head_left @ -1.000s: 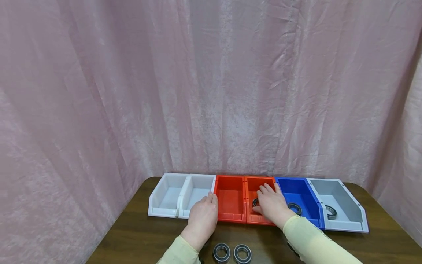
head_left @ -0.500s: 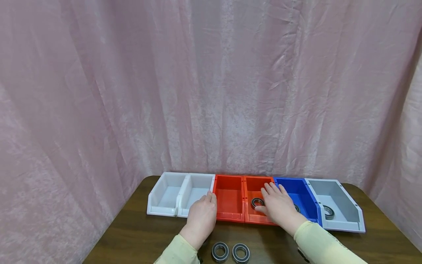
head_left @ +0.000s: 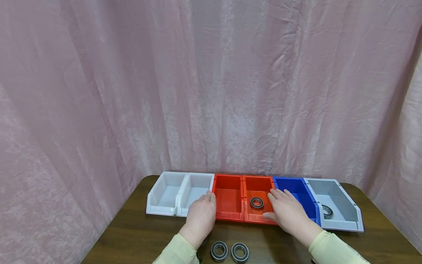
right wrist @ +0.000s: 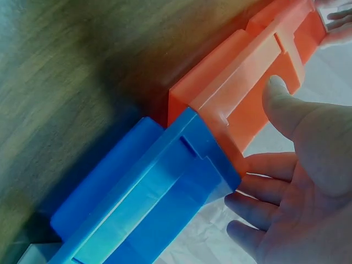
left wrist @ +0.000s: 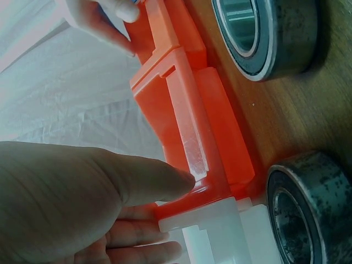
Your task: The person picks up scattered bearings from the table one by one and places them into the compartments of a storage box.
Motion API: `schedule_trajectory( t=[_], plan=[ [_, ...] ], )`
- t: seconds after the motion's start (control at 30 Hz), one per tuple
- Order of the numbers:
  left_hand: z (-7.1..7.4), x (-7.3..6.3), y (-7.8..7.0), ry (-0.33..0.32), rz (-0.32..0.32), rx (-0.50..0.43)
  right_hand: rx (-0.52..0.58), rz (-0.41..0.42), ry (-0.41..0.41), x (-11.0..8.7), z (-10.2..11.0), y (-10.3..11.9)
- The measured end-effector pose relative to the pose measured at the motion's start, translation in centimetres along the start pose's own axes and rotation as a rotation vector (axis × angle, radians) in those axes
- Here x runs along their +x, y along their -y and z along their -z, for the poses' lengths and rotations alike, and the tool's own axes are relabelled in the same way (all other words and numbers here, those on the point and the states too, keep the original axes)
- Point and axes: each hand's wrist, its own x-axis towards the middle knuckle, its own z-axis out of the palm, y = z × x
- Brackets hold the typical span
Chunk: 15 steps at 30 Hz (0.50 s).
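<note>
My right hand (head_left: 290, 212), fingers straight and thumb apart, hovers over the wall between the right red bin (head_left: 255, 186) and the blue bin (head_left: 291, 186). It holds nothing. Left of its thumb, a ball bearing (head_left: 256, 203) lies flat in that red bin. My left hand (head_left: 202, 216) is by the wall between a white bin (head_left: 197, 180) and the left red bin (head_left: 229, 194). In the left wrist view its thumb (left wrist: 159, 179) lies at the red bin's front rim, fingers loosely extended. Two more bearings, one (head_left: 219, 251) beside the other (head_left: 240, 252), lie on the table.
The bins stand in a touching row along the back of the wooden table (head_left: 132, 234). Another white bin (head_left: 168, 194) ends the row at left. At right, a grey bin (head_left: 343, 205) contains a bearing (head_left: 327, 212). A pink curtain (head_left: 211, 88) hangs behind.
My right hand has drawn back to the right, uncovering the bearing in the right red bin and covering the one seen in the blue bin. My left hand has barely moved.
</note>
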Motion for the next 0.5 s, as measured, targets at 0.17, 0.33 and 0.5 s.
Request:
schedule_trajectory(
  t=[0.17, 0.33, 0.5],
  plan=[
    [0.2, 0.0, 0.0, 0.023, 0.015, -0.022, 0.000, 0.008, -0.027, -0.8, 0.1, -0.1],
    [0.2, 0.0, 0.0, 0.011, 0.015, -0.023, -0.003, -0.005, -0.040, -1.3, -0.1, -0.1],
    [0.2, 0.0, -0.1, 0.012, 0.017, -0.021, -0.009, -0.013, -0.060, -1.5, -0.3, -0.3]
  ],
)
